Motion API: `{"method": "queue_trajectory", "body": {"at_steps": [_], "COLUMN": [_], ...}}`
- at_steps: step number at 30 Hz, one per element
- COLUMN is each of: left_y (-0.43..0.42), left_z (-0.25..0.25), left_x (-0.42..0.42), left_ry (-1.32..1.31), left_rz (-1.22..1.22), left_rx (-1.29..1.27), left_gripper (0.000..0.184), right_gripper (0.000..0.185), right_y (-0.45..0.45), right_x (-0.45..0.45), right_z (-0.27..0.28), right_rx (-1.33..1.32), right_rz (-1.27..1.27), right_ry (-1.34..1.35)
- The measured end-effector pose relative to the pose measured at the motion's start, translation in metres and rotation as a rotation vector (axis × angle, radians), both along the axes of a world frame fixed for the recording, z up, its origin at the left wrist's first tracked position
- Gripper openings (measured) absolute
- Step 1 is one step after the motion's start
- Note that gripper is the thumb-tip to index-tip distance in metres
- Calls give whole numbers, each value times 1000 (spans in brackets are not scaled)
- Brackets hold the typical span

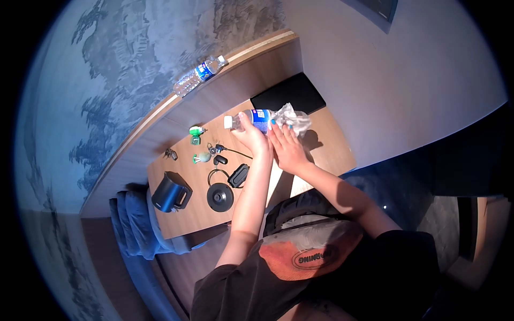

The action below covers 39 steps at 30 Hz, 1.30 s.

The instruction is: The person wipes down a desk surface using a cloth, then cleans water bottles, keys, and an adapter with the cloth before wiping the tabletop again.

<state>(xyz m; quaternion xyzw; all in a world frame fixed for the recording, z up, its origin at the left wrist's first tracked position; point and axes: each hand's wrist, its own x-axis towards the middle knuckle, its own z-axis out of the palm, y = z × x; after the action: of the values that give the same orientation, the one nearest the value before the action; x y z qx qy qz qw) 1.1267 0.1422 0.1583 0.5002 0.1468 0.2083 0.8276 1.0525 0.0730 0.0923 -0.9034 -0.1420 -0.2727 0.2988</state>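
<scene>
From where I stand, the bottle point(261, 119) is held sideways over the table point(334, 152), its white cap pointing left. The left hand point(254, 139) is curled round it near the cap. The right hand point(288, 151) has its fingers nearly straight against the crumpled wipe point(295, 122) at the other end; I can't tell how firmly it grips.

The thin plastic could buckle if both hands squeeze hard, or twist out of the left if the right pushes unevenly. The wipe could bunch and slip off if pressed too lightly.

A dropped bottle might knock the black slab point(289, 93) behind, or the green vial point(196, 137) and cable point(237, 153) to the left. Farther left, the kettle point(170, 193) sits off its base point(220, 197). A second bottle point(202, 74) lies along the narrow ledge point(257, 50), where a bump could roll it off.
</scene>
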Motion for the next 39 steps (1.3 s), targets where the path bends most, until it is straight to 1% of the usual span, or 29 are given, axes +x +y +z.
{"method": "queue_trajectory", "body": {"at_steps": [2,3,6,7,10,11,12,14,15,16,18,20,21,22,24,25,26,28,29,30,31,32,34,35,38,39], "left_y": [5,4,5,10,18,20,25,28,27,26,23,16,15,11,10,12,17,32,29,22,15,9,3,5,15,15], "left_z": [-8,-7,-2,-2,-7,-8,-16,-3,-3,-6,-10,-23,-32,-27,-35,-16,3,6,0,-9,-14,-17,-13,-13,-29,-22], "left_x": [3,3,-2,-2,6,7,13,12,10,11,11,21,29,27,26,11,-6,-27,-43,-60,-73,-76,-81,-78,-62,-63], "left_ry": [-67,-77,-85,-70,-105,-108,-196,-223,-215,-188,-187,-169,-176,-158,-198,-192,-188,-223,-271,-317,-167,-128,-49,-93,-267,-246], "left_rz": [-44,-56,-151,-221,-429,-509,-645,-971,-1073,-1136,-1087,-906,-829,-681,-477,-433,-478,-712,-675,-634,-677,-673,-661,-617,-516,-470], "left_rx": [28,28,122,141,166,216,267,63,-75,-99,-165,-41,129,385,754,830,870,1127,1296,1465,1602,1619,1654,1716,1474,1503], "left_gripper": [27,27,31,36,38,38,41,45,42,50,45,38,38,43,45,45,41,43,51,59,82,88,101,106,106,102], "right_gripper": [59,66,74,86,92,97,96,95,89,83,76,68,64,60,52,48,46,41,38,39,40,42,46,48,57,69], "right_y": [-9,-13,-29,-34,-42,-47,-52,-65,-72,-75,-69,-60,-55,-51,-45,-41,-38,-35,-34,-33,-29,-26,-33,-36,-38,-40], "right_x": [8,12,15,16,16,16,19,30,32,30,25,21,20,20,22,23,28,37,38,45,44,43,38,36,27,27], "right_z": [-4,2,25,28,41,48,37,8,10,9,7,0,-4,-12,-24,-22,-29,-33,-35,-44,-43,-42,-42,-42,-25,-23], "right_rx": [-216,-301,-64,-33,163,259,473,903,876,914,1157,1324,1407,1443,1504,1525,1496,1546,1588,1604,1575,1546,1670,1726,1748,1689], "right_rz": [-55,-152,-80,-42,-14,47,229,596,735,805,820,766,734,665,527,437,290,227,213,146,102,61,343,487,695,725], "right_ry": [-13,-34,59,89,325,477,572,746,852,901,979,985,986,928,806,721,657,519,480,486,495,506,529,535,549,595]}}
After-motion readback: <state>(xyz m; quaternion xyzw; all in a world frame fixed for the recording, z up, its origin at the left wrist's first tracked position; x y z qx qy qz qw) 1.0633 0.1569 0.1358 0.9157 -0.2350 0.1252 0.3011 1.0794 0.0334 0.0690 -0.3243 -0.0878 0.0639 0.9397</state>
